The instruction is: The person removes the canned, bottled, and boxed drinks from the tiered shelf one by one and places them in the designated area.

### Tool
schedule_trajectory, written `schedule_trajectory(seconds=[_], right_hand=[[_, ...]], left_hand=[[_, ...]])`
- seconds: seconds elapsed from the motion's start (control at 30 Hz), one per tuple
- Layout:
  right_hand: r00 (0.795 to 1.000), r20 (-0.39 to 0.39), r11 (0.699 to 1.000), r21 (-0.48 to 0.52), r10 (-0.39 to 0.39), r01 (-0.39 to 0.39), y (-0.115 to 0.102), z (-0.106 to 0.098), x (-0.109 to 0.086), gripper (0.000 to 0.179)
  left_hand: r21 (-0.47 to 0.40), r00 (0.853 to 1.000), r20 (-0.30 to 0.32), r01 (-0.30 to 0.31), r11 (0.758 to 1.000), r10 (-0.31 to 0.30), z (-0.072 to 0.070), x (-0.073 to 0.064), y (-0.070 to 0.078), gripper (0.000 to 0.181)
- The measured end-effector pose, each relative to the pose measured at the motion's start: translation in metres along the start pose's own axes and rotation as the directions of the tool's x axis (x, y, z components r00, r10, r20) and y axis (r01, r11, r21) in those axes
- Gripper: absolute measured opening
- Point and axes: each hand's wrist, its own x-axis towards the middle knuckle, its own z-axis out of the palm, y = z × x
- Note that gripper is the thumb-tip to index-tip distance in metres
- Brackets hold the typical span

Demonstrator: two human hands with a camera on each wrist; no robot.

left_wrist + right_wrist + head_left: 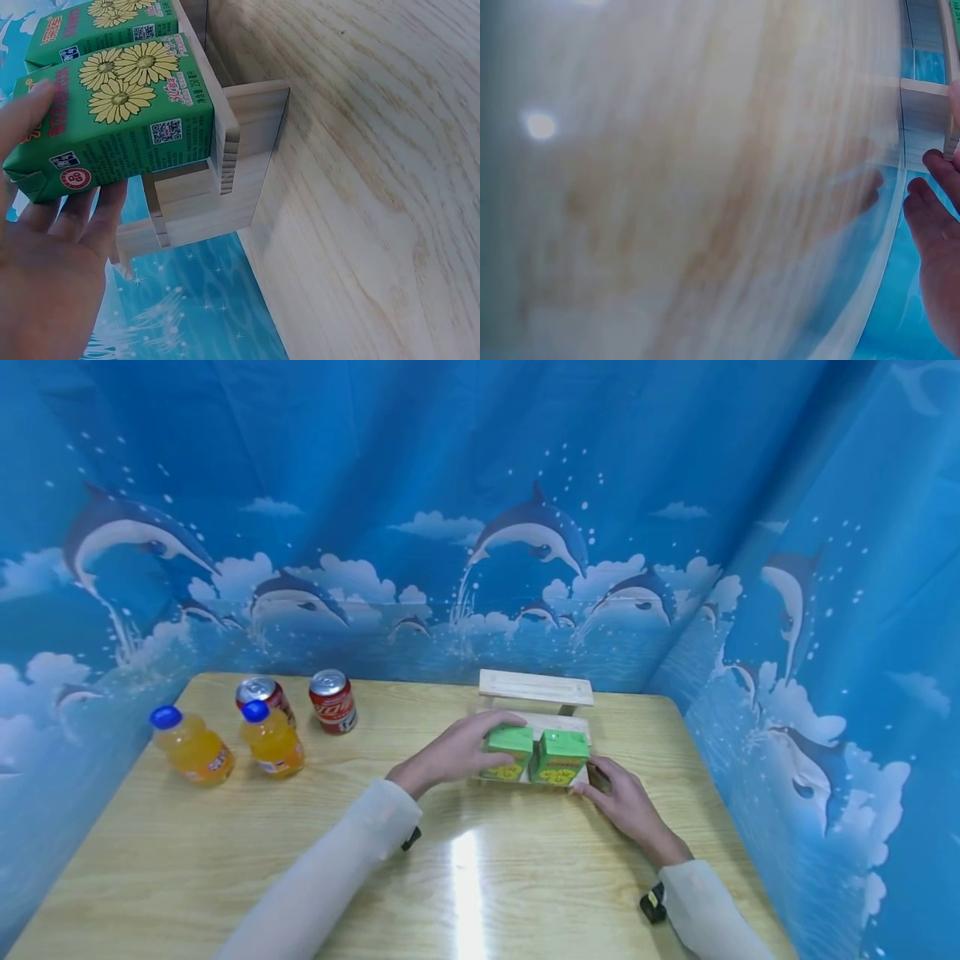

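Two green drink cartons with yellow flowers stand side by side on the lowest step of a small wooden stepped shelf (pixel 536 683). My left hand (pixel 468 747) grips the left carton (pixel 112 112), its thumb on one side and its fingers on the other. In the left wrist view, that carton's base meets the wooden board (pixel 225 142). The right carton (pixel 562 756) is beside it with a narrow gap. My right hand (pixel 626 802) holds the shelf's right end between thumb and fingers; the right wrist view catches only part of this hand (pixel 937 247) at its edge.
At the table's left stand two orange drink bottles with blue caps, one left (pixel 193 750) and one right (pixel 273 743). Behind them are two red cans, one partly hidden (pixel 281 697) and one apart (pixel 333 706). A blue dolphin-print curtain (pixel 420 460) surrounds the wooden table (pixel 360 893).
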Motion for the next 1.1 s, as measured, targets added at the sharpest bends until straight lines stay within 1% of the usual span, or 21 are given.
schedule_trajectory(seconds=[0.43,0.57,0.67,0.83,1.1], right_hand=[[1.0,0.015,1.0,0.001,0.004,-0.004,-0.001,0.0,0.0,0.063],[1.0,0.012,1.0,-0.008,0.004,-0.004,0.0,0.0,0.0,0.063],[1.0,0.012,1.0,-0.008,0.005,-0.005,0.0,0.0,0.0,0.062],[1.0,0.017,1.0,-0.006,0.008,-0.008,-0.001,0.0,0.001,0.062],[1.0,0.015,1.0,-0.01,0.003,-0.003,-0.002,-0.001,0.001,0.061]], left_hand=[[-0.014,0.998,-0.056,0.026,1.0,-0.027,0.001,-0.004,-0.001,0.061],[-0.019,0.996,-0.072,0.048,0.999,-0.049,-0.001,-0.007,-0.001,0.061],[-0.028,0.994,-0.082,0.064,0.998,-0.066,-0.004,-0.009,-0.002,0.061],[-0.032,0.993,-0.098,0.069,0.997,-0.071,-0.011,-0.014,-0.004,0.062],[-0.014,0.989,-0.145,0.04,0.999,-0.042,-0.026,-0.025,-0.009,0.061]])
